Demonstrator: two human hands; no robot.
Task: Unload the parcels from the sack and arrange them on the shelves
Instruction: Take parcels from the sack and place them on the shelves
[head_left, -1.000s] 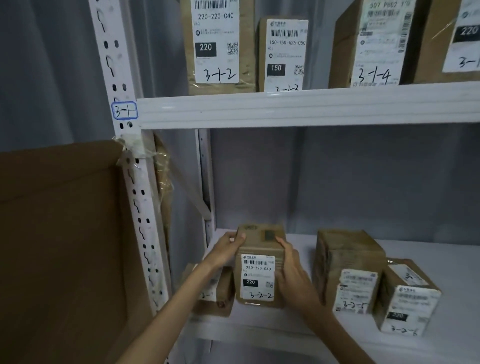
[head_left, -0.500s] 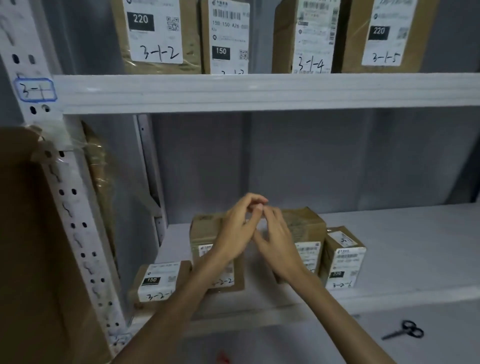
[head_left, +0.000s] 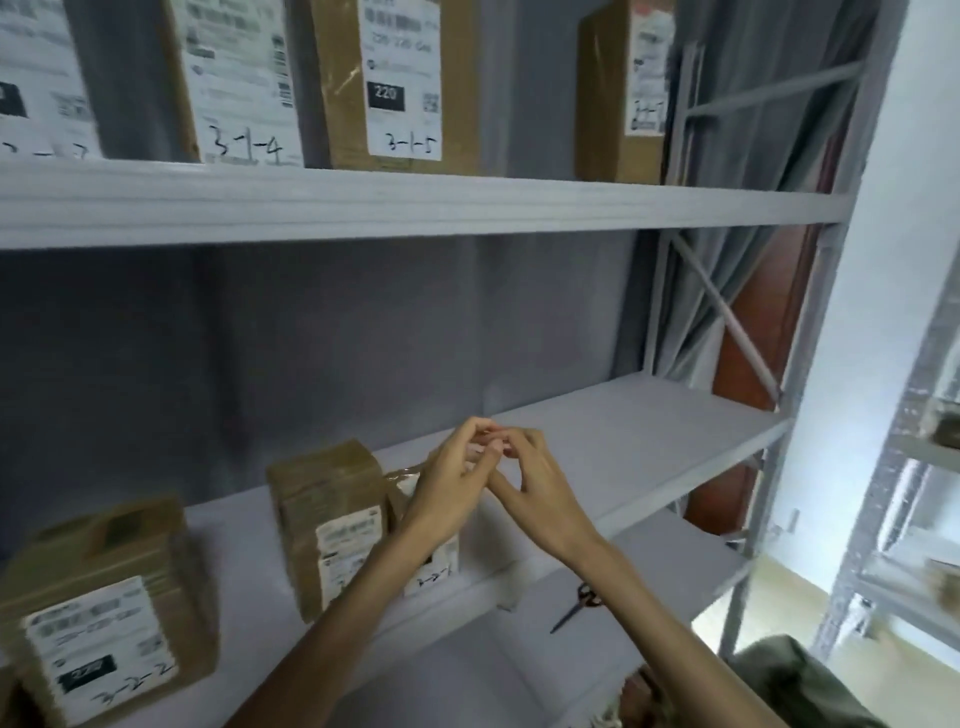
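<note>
Above the middle shelf (head_left: 649, 431) our left hand (head_left: 452, 488) and right hand (head_left: 540, 493) meet fingertip to fingertip, loosely curled, holding no parcel (head_left: 332, 525)

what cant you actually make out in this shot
- Head view, third parcel on the middle shelf: the left hand and forearm cover most of it.
- Whether the fingers pinch anything: too small, and the right hand overlaps them.
- Printed label text on the nearest parcel: motion blur.
- Upper-shelf parcel at far left: cut off by the frame edge.
- Green sack: contents out of view, cut off at the bottom edge.
</note>
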